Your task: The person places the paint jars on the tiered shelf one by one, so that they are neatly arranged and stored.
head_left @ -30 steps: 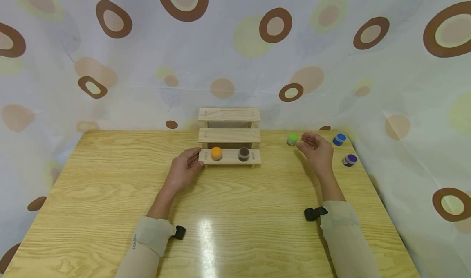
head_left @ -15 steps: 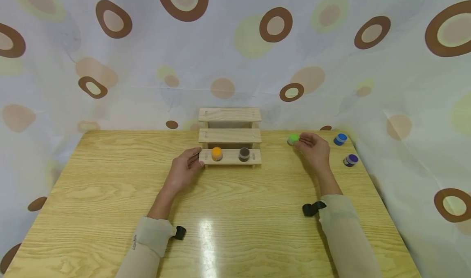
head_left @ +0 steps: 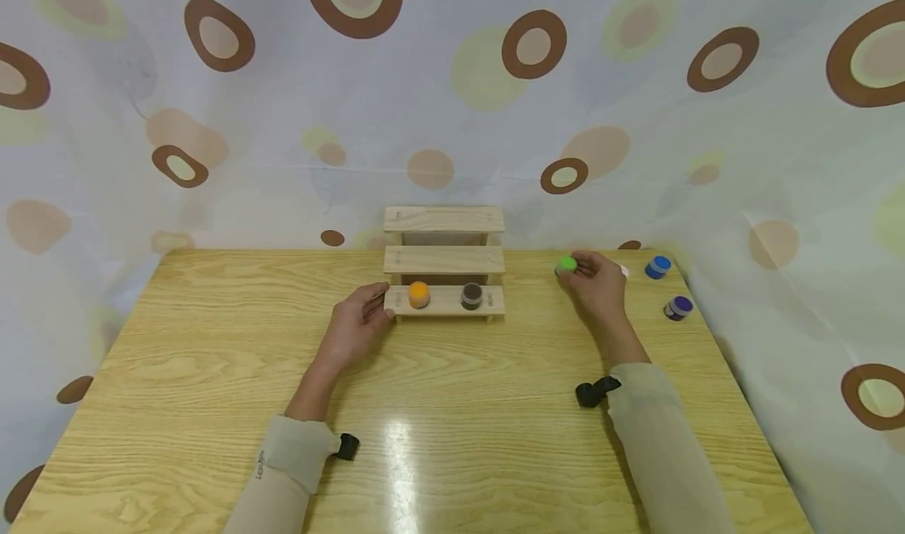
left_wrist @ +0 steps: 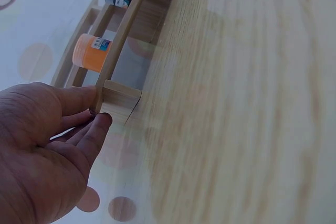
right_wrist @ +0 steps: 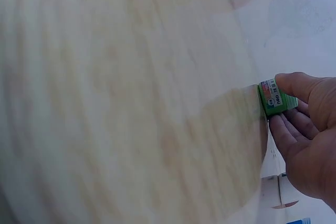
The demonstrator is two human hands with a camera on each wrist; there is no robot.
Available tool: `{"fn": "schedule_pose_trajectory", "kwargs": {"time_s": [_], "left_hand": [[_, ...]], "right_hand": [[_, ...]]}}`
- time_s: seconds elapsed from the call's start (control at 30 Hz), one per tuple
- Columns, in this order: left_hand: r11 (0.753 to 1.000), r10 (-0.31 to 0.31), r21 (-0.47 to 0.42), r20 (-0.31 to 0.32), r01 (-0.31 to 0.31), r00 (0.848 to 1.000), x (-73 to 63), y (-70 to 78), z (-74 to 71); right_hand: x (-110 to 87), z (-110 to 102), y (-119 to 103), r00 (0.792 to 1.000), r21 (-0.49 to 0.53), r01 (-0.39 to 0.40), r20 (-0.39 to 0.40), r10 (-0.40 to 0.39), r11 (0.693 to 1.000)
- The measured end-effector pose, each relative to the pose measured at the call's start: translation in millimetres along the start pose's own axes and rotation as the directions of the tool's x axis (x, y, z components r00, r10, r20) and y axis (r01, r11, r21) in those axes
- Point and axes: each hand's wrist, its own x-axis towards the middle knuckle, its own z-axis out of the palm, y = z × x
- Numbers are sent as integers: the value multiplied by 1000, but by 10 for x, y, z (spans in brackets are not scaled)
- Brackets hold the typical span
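Observation:
In the head view my left hand [head_left: 353, 326] is at the left end of a three-step wooden display stand [head_left: 444, 260]. The left wrist view shows its thumb and fingers pinching the end of the lowest step [left_wrist: 122, 40]. An orange paint jar [head_left: 419, 295] and a black paint jar [head_left: 471, 297] stand on that step. At the back right of the table, my right hand [head_left: 597, 287] pinches a green paint jar [head_left: 566, 265]. The right wrist view shows this jar [right_wrist: 271, 97] between thumb and fingers, label visible, close to the tabletop.
A blue paint jar [head_left: 657, 267] and a purple paint jar [head_left: 679, 308] stand near the table's right edge. Something white [head_left: 624, 271] peeks out behind my right hand, mostly hidden. A patterned curtain [head_left: 438, 110] hangs behind the wooden table [head_left: 452, 408].
My right hand has moved left to the green paint jar, and its fingers have closed around it. The left hand stays at the stand's end.

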Motion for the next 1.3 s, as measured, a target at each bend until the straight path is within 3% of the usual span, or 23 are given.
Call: {"fn": "schedule_pose_trajectory", "kwargs": {"time_s": [0.23,0.53,0.9,1.13,1.3], "left_hand": [[1000,-12,10,-2,12,1000,5,12,3],[1000,-11,3,-1,11,1000,4,15,2],[1000,-30,5,0,30,1000,14,23,7],[1000,-20,15,-6,21,1000,6,42,-6],[1000,-20,10,-1,20,1000,-11,42,5]], "right_hand": [[48,-8,47,999,-79,55,2,-55,995],[36,-3,16,997,-77,82,1,-82,994],[-40,-29,-288,985,-134,173,32,-170,976],[-72,-51,-515,952,-146,305,25,-305,941],[-126,-49,-671,954,-132,298,27,-298,945]]}}
